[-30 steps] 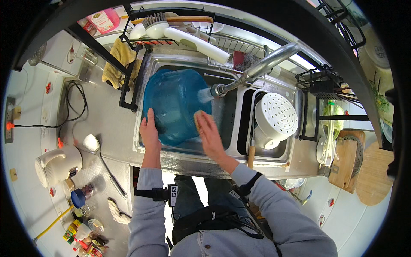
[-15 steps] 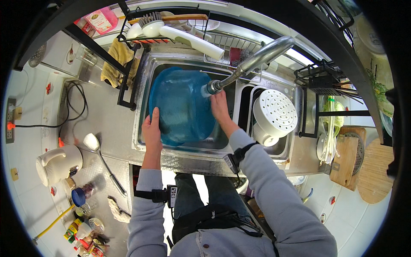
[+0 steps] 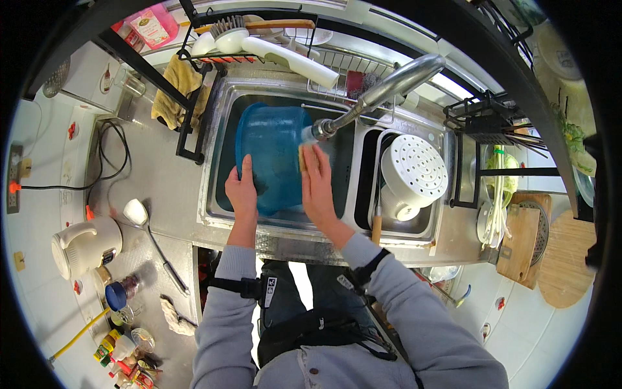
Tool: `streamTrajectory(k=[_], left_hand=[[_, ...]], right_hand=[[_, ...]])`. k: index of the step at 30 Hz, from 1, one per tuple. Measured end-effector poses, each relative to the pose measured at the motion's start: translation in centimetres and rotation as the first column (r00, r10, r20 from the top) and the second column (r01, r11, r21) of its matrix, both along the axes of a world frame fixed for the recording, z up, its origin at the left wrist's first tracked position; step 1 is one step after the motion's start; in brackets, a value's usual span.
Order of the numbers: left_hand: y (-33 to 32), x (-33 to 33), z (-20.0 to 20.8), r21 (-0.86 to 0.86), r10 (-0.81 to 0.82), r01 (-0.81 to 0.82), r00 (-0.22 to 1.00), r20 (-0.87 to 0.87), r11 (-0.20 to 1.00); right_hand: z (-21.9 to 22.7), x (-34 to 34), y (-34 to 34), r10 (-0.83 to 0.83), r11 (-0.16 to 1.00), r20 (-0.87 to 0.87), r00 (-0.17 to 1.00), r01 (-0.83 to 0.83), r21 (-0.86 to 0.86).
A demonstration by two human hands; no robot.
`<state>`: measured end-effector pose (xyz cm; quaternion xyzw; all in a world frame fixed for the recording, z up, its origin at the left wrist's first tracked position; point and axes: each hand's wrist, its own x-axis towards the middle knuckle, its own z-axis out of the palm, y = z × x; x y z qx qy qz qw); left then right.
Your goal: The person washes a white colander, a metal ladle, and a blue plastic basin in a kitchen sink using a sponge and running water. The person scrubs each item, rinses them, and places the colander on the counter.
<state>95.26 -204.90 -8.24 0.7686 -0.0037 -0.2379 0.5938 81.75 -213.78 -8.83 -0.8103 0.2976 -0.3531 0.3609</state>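
A blue plastic basin (image 3: 275, 139) is tipped on its side in the left bowl of the steel sink (image 3: 214, 194). My left hand (image 3: 242, 198) grips its near rim, thumb up against the wall, the other fingers partly hidden. My right hand (image 3: 317, 191) presses a yellowish sponge (image 3: 302, 159) against the basin's right side, fingers held together. Just above those fingertips ends the metal faucet (image 3: 363, 107), with what looks like water coming from its mouth.
In the right bowl stands a white perforated basket (image 3: 418, 170), with a wooden-handled tool (image 3: 377, 223) beside it. A black rack of utensils (image 3: 259, 58) spans the back. Leftward lie a spatula (image 3: 155, 243) and a kettle (image 3: 87, 246); cutting boards (image 3: 564, 259) lean at the right.
The basin has turned further onto its side and shifted slightly. My right hand has moved left and down from the faucet mouth onto the basin's side, and the sponge now shows.
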Motion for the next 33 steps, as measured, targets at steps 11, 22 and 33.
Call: streamTrajectory(k=[11, 22, 33], left_hand=[[-1.0, -1.2, 0.2, 0.134, -0.218, 0.180, 0.903, 0.370, 0.974], [-0.7, -5.3, -0.4, 0.633, -0.825, 0.590, 0.103, 0.556, 0.501], [3.1, -4.0, -1.6, 0.241, -0.126, 0.006, 0.864, 0.487, 0.971]], right_hand=[[-1.3, -1.1, -3.8, 0.019, 0.942, -0.100, 0.995, 0.016, 0.336], [-0.5, -4.0, -6.5, 0.044, 0.023, -0.271, 0.961, 0.270, 0.962], [-2.9, -6.3, -3.2, -0.116, 0.027, -0.310, 0.944, 0.315, 0.949]])
